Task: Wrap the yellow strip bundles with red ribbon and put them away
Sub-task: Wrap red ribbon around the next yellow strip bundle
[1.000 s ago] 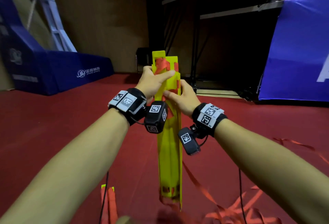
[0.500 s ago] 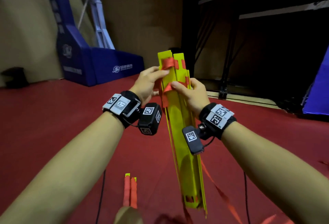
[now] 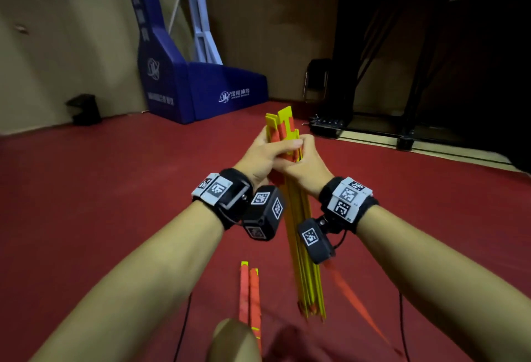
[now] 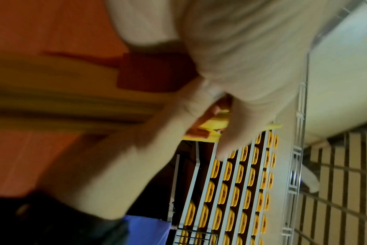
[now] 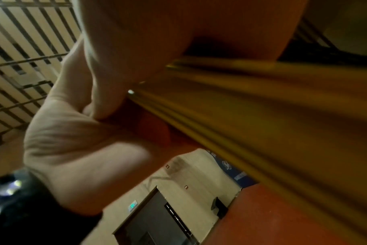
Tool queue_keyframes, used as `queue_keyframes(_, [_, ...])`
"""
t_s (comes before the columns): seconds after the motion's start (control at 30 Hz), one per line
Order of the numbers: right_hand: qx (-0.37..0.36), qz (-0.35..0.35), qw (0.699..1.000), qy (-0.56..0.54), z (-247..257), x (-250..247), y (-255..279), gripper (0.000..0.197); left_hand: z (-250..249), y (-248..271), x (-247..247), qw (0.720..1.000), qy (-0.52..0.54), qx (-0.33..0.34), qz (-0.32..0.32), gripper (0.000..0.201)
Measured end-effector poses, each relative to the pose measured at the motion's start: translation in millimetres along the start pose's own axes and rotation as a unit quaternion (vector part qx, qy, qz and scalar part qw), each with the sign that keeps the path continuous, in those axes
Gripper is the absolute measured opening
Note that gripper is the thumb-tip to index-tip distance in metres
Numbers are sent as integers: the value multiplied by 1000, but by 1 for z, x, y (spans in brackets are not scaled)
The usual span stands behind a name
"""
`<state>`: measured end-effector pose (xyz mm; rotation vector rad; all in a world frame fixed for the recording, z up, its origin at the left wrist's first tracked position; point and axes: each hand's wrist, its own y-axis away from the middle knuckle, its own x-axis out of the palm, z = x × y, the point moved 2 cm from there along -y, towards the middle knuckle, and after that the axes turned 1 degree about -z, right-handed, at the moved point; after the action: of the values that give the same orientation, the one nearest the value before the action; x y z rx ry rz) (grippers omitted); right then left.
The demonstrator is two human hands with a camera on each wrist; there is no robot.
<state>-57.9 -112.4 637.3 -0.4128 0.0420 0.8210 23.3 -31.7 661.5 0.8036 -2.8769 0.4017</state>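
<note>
A long bundle of yellow strips (image 3: 301,246) stands nearly upright in front of me, its lower end near the red floor. Red ribbon (image 3: 283,131) is wound round its top end, and a loose ribbon tail (image 3: 353,301) trails down to the right. My left hand (image 3: 264,152) and right hand (image 3: 304,160) both grip the bundle just below its top, fingers curled over the ribbon. In the left wrist view the bundle (image 4: 63,99) and ribbon (image 4: 149,74) run across the palm; the right wrist view shows the blurred yellow strips (image 5: 262,107).
A second bundle, yellow strips wrapped in red ribbon (image 3: 249,292), lies on the red floor (image 3: 100,203) by my knee (image 3: 232,341). A blue padded hoop base (image 3: 201,85) stands at the back left. Dark metal frames (image 3: 402,88) and a chair (image 3: 316,80) stand at the back right.
The view has swung left and down. Both hands have closed together round the bundle's top, and the bundle has tilted so its lower end swings, blurred.
</note>
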Motion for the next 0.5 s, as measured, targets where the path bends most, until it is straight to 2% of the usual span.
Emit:
queue_keyframes(0.1, [-7, -3, 1000, 25, 2, -4, -4, 67, -7, -6, -1, 1000, 1, 7, 5, 26])
queue_keyframes(0.2, [4, 17, 1000, -3, 9, -4, -5, 70, -14, -8, 0, 999, -10, 32, -15, 15])
queue_keyframes(0.27, [20, 12, 998, -62, 16, -4, -5, 71, -19, -8, 2, 997, -21, 59, -46, 26])
queue_keyframes(0.33, [32, -22, 987, -155, 25, -9, -7, 54, -21, -10, 7, 994, -21, 80, -76, 39])
queue_keyframes(0.37, [41, -48, 982, -178, 30, -14, -7, 44, -22, -9, 11, 992, -15, 89, -84, 40])
queue_keyframes(0.5, [71, -111, 983, -127, 42, -40, -10, 15, -23, -6, 29, 988, -22, 114, -97, 14])
